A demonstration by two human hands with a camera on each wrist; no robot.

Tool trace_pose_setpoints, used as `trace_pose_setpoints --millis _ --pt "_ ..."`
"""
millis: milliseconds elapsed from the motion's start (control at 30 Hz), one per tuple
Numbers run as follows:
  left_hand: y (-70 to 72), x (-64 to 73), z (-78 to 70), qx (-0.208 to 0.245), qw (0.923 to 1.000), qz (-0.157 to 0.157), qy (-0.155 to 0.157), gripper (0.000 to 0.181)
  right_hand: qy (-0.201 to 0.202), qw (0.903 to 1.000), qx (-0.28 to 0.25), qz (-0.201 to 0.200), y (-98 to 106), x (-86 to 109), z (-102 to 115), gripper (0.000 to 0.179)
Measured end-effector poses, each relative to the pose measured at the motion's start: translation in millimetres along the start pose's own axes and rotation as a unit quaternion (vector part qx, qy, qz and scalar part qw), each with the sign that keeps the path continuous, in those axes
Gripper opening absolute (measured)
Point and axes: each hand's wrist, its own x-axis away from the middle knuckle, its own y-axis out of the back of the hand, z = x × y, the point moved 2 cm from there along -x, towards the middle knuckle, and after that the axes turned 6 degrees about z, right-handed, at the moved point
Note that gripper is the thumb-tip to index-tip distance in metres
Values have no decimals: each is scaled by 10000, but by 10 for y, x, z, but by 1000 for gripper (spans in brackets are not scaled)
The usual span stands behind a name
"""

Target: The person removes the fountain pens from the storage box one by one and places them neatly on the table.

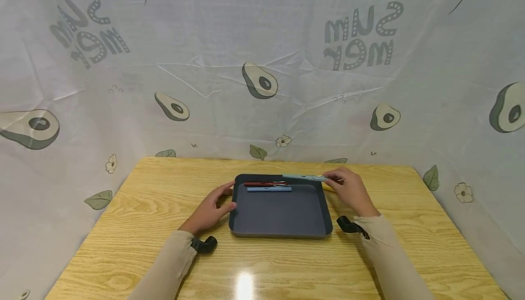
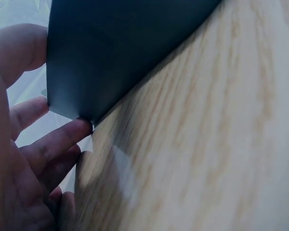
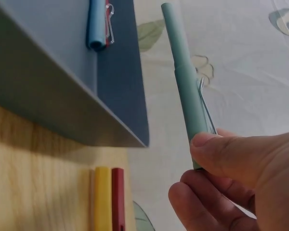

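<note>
A dark grey tray point(image 1: 283, 213) lies on the table, holding a dark red pen point(image 1: 262, 184) and a light blue pen point(image 1: 268, 189) side by side near its far wall. My left hand point(image 1: 213, 206) touches the tray's left side; in the left wrist view its fingertips point(image 2: 82, 126) meet the outer wall at a corner. Between thumb and fingers, my right hand point(image 1: 346, 188) pinches one end of a mint green pen point(image 3: 185, 82) with a metal clip. That pen is raised over the tray's far right rim and points left.
Right of the tray, a yellow pen point(image 3: 103, 197) and another dark red pen point(image 3: 117, 197) lie on the wooden table point(image 1: 156, 209), partly hidden by my right hand in the head view. A pale curtain point(image 1: 205, 122) with avocado prints hangs behind the table.
</note>
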Motion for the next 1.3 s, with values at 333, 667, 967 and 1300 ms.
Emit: trace_pose_setpoints --millis 333,667,967,1300 --pt "-3 -7 -14 0 9999 14 -172 69 -144 9997 93 -156 93 27 -70 19" --pt "-9 -10 23 -50 9999 -26 -115 70 -153 9997 123 -159 81 22 -111 19" --pt "0 23 -43 2 9998 -29 -200 69 -248 9995 134 -149 103 27 -155 18" --pt "12 8 -20 -53 9999 -44 -85 71 -303 9992 149 -210 145 28 -172 20"
